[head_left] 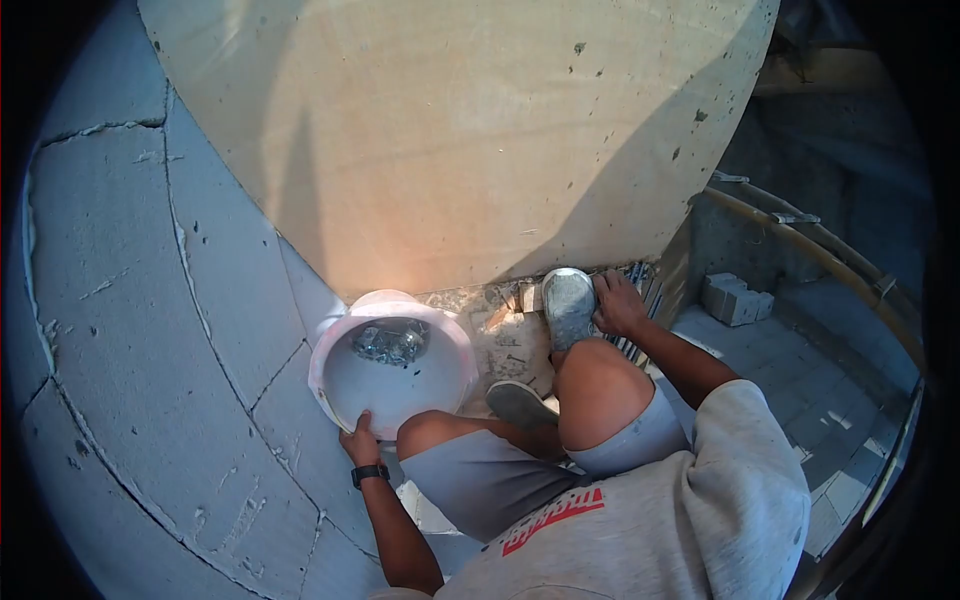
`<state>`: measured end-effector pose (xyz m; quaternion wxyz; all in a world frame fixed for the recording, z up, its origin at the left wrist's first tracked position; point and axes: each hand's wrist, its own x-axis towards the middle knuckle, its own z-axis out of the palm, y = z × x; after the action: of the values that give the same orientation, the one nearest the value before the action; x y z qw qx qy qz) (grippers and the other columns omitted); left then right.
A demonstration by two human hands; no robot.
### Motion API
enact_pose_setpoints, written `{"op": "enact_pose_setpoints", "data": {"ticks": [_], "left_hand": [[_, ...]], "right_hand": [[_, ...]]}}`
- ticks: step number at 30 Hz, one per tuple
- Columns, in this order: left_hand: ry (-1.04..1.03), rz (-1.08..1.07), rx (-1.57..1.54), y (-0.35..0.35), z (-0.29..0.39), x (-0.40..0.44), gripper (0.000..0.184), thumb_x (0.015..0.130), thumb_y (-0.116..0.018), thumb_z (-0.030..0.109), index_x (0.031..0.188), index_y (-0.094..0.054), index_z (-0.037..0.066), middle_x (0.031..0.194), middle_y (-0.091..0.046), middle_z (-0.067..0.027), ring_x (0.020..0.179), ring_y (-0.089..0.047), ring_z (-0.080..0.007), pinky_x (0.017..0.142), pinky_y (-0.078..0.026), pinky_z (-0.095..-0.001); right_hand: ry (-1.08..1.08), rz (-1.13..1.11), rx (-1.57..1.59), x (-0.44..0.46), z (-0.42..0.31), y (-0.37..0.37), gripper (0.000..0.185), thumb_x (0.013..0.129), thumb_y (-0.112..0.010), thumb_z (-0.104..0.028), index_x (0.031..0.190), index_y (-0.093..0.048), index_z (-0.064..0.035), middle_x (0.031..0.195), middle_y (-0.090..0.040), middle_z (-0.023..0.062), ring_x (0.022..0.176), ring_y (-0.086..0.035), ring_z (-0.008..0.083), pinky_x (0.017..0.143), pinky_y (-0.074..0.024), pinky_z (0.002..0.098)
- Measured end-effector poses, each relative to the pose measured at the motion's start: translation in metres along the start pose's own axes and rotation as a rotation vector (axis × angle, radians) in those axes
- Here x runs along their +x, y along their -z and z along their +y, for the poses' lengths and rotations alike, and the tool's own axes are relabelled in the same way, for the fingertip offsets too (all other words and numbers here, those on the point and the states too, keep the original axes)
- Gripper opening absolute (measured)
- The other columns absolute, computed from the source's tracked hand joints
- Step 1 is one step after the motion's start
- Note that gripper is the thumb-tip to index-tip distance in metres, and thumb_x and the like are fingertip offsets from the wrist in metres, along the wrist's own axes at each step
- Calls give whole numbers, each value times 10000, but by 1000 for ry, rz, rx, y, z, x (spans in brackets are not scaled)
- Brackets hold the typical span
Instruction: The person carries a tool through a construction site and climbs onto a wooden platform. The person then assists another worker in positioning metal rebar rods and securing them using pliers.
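Note:
My left hand [361,440] grips the near rim of a round, pinkish-white basin [390,395], its thumb over the edge. Inside the basin, toward the far side, lies a clear bag of small metal pieces [390,342]. On the other side of my knees, my right hand [618,304] is down beside my grey shoe [570,308], near a bundle of thin metal rods [645,290]. Its fingertips are partly hidden, and I cannot make out whether they hold anything.
A big smooth panel [450,140] rises in front. Grey block wall [120,260] stands at the left. To the right, a lower floor holds white blocks [737,300], with curved poles [820,245] above it. Small debris [510,350] lies around my feet.

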<state>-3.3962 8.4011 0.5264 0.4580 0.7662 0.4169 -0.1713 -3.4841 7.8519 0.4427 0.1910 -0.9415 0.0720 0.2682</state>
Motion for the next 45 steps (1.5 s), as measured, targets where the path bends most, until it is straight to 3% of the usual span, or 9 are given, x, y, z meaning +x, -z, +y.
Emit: {"op": "enact_pose_setpoints", "data": {"ticks": [5,12,15,18,25,29,37,38,45], "left_hand": [[-178,27,22,-6,-6,5,390,862,-719,121,1161,-621,-109,1121,-679,-154,974,-633,-246,898,-475,-345],[-272,-92,-71,12,-35,26,457,902,-722,196,1210,-590,-115,1153,-663,-151,1011,-611,-230,912,-462,-337],[-287,-96,-153,6,-34,23,462,916,-702,190,1233,-573,-121,1174,-654,-161,1028,-603,-234,922,-455,-336],[-283,-78,-175,1,-26,14,461,931,-680,187,1245,-561,-128,1177,-651,-175,1028,-603,-236,925,-453,-337],[-348,-137,-68,6,-25,11,462,955,-647,215,1243,-553,-133,1164,-658,-187,1013,-611,-229,918,-459,-339],[-372,-162,-66,7,-26,9,462,959,-642,228,1244,-555,-125,1161,-661,-183,1016,-615,-231,916,-462,-339],[-460,-188,-108,5,-19,-12,477,950,-653,227,1275,-541,-103,1212,-635,-165,1081,-586,-232,971,-433,-356],[-472,-193,-126,6,-22,-14,485,946,-658,240,1273,-545,-100,1217,-631,-162,1089,-579,-231,971,-430,-353],[-276,-216,-341,-5,-47,-35,491,888,-699,125,1301,-519,-70,1240,-615,-124,1116,-570,-221,1006,-413,-345]], "right_hand": [[89,105,43,-15,15,-13,578,708,-697,-127,1246,-497,-61,1123,-508,190,1083,-511,395,949,-436,462],[282,249,-248,1,23,-19,717,694,-792,-295,1324,-504,-108,1185,-526,155,1140,-518,352,947,-436,465],[302,155,-206,2,30,-15,702,686,-785,-248,1320,-524,-102,1222,-531,156,1167,-515,359,995,-431,451],[288,350,-258,-2,9,21,662,685,-767,-216,1296,-546,-89,1235,-538,159,1168,-527,357,1035,-423,442],[518,377,-401,2,-22,118,567,733,-681,-130,1279,-529,-119,1243,-543,122,1240,-487,326,1061,-400,450],[443,474,-479,9,-25,148,597,735,-662,-90,1307,-499,-135,1297,-498,98,1253,-474,325,1048,-413,452],[426,527,-224,6,-95,226,664,664,-685,-64,1303,-505,-67,1253,-494,164,1205,-477,359,986,-471,440],[473,516,45,9,-106,224,621,673,-694,-89,1271,-532,-55,1219,-519,167,1137,-529,337,960,-475,418],[975,374,439,43,-205,179,518,778,-733,-181,1256,-568,-66,1190,-554,152,1046,-578,303,868,-511,417]]}}
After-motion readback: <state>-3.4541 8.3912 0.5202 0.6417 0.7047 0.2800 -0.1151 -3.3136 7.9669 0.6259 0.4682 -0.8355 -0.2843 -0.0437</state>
